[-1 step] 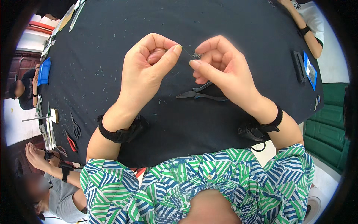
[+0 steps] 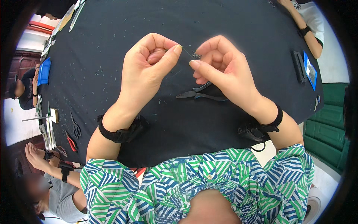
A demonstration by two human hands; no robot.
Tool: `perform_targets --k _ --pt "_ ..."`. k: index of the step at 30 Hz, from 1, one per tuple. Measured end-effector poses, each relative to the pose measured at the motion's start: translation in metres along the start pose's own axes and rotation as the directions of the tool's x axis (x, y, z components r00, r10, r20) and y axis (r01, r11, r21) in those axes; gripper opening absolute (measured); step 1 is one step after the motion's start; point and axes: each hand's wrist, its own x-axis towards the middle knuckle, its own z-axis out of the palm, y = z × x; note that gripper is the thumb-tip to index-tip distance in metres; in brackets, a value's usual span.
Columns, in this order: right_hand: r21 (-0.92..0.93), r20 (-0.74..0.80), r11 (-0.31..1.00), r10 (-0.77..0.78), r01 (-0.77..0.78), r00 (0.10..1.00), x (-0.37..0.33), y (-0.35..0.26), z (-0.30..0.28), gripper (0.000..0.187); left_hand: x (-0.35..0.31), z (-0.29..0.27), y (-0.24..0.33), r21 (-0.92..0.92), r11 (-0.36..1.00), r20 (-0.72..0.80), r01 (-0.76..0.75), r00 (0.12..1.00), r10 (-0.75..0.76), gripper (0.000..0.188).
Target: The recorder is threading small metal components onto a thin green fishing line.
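My left hand (image 2: 149,69) pinches a thin green wire (image 2: 186,50) between thumb and forefinger, the other fingers curled in. From that pinch the wire runs right to a small tangle of looped wire (image 2: 196,56). The tangle sits at the thumb and forefinger tips of my right hand (image 2: 225,67), whose fingers are curled around it. Its exact shape is too fine to make out. Just below my right hand, pliers (image 2: 195,94) with dark jaws lie on the black cloth, one handle partly hidden by the hand.
Short wire clippings dot the black cloth (image 2: 93,67). Scissors (image 2: 75,125) and red-handled pliers (image 2: 71,142) lie at the left. A black case (image 2: 298,66) and a blue-edged packet (image 2: 310,71) lie at the right. Other people sit around the table, one close at lower left (image 2: 63,194).
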Motion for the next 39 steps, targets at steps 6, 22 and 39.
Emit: perform_targets --k 6,22,39 --pt "-0.3 0.027 0.932 -0.206 0.205 0.978 0.002 -0.002 -0.005 0.014 -0.001 0.0 0.0 0.086 0.995 -0.001 -0.054 0.999 0.054 0.01" --pt "-0.12 0.146 0.989 -0.071 0.089 0.987 0.021 0.008 -0.015 0.018 -0.006 0.0 0.003 0.152 0.984 0.211 -0.097 0.975 0.063 0.008" --pt "-0.004 0.044 0.997 -0.074 0.074 0.996 0.009 0.015 0.0 0.014 -0.003 0.002 0.001 -0.01 1.0 0.01 -0.014 1.0 0.014 0.012"
